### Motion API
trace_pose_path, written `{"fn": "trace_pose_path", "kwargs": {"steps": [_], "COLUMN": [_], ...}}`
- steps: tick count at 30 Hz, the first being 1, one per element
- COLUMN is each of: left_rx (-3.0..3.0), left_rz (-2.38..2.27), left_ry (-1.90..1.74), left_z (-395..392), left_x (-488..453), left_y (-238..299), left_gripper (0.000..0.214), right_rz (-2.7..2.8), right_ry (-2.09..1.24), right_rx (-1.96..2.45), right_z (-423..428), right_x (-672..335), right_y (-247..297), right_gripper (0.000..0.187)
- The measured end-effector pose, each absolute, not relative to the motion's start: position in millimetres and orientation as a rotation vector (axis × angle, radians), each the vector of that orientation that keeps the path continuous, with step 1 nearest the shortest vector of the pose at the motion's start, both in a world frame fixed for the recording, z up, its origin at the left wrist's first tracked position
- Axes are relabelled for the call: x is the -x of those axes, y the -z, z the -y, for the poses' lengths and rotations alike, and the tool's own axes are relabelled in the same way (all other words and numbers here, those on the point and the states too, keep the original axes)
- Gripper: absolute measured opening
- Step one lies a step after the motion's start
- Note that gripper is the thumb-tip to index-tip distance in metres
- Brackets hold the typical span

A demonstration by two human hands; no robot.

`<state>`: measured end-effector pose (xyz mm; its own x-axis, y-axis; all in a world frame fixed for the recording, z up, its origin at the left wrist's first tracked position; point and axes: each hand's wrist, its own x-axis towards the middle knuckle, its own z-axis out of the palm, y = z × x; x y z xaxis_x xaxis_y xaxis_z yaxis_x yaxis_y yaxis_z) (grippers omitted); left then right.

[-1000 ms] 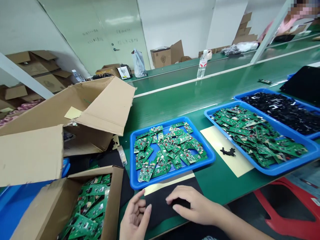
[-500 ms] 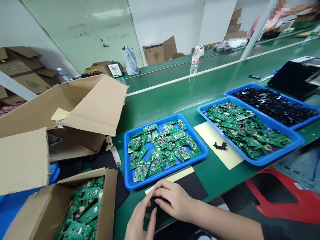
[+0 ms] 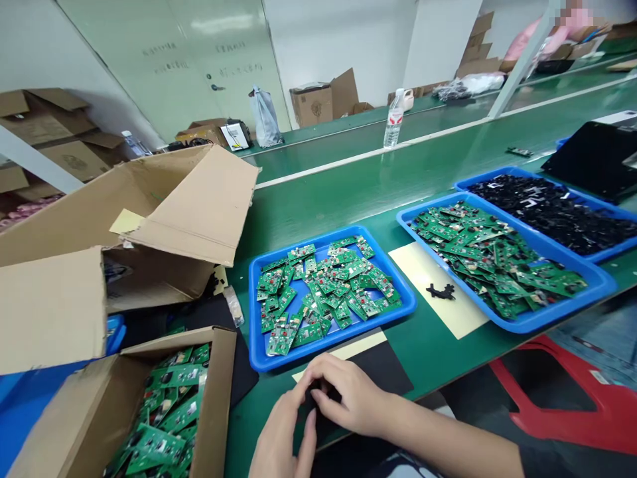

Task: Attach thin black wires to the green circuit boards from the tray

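Observation:
My left hand and my right hand meet over a black mat at the near edge of the green bench. Their fingertips pinch together on a small dark piece that I cannot make out. Just beyond them stands a blue tray with several small green circuit boards. A small black part lies on a pale yellow sheet to the right of that tray.
A cardboard box of green boards sits at the near left, behind it a large open carton. At the right are a blue tray of boards and a tray of black parts. A red stool stands below; a water bottle stands farther back.
My right hand slid left across the black mat to meet my left hand, and the fingers of both closed together. The view shifted slightly.

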<state>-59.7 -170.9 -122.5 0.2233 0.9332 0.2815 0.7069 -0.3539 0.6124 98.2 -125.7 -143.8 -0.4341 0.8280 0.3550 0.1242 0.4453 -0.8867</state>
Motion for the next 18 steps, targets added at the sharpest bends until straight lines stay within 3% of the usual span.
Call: {"fn": "trace_pose_path", "kwargs": {"steps": [12, 18], "left_rx": [-1.953, -2.189], "left_rz": [-1.62, -1.445], "left_ry": [-0.833, -0.802], "left_z": [172.1, 164.4], "left_x": [60.0, 65.4], "left_y": [122.1, 116.6], "left_gripper": [0.038, 0.037], "right_rz": [1.843, 1.793], "right_ry": [-1.018, -1.026], "right_rx": [0.74, 0.712], "right_z": [127.2, 127.4], "right_x": [-99.9, -98.8], "right_y": [144.7, 143.8], "right_gripper": [0.019, 0.022]}}
